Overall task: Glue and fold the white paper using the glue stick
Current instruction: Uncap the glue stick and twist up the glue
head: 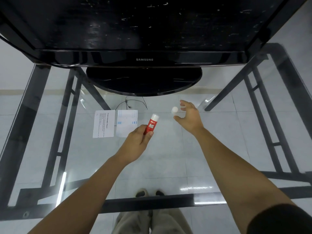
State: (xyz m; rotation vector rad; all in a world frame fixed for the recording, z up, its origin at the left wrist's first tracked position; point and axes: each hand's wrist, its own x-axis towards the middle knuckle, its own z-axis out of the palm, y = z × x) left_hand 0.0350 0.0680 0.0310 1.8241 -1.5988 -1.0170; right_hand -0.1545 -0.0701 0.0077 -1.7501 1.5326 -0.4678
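Glass table (pixel 168 149) on a dark metal frame, seen from above, with pale floor tiles showing through it. Beyond both hands, a black monitor (pixel 145 31) stands on a round base (pixel 143 80); thin cables (pixel 128 103) trail from under it toward the hands. Just beyond and to the left of the left hand lies the paper (pixel 115 123), flat on the glass. It appears as two panels side by side, one printed with text and one pale with blue marks; whether they are one folded sheet or two pieces cannot be told.

Left hand (pixel 137 143) is closed around the lower body of the glue stick (pixel 151 124), holding it tilted with its white upper end pointing away and to the right, above the table and near the paper's right edge. Right hand (pixel 189 117), well to the right of the paper, is loosely curled, thumb and fingers half open around a small white cap (pixel 174 109); whether the fingers grip the cap or it is loose between them cannot be told.

Progress, as judged: the stick seems uncapped and ready, an early stage. No glue is visible on the paper. Gluing, folding and pressing all appear left to do.
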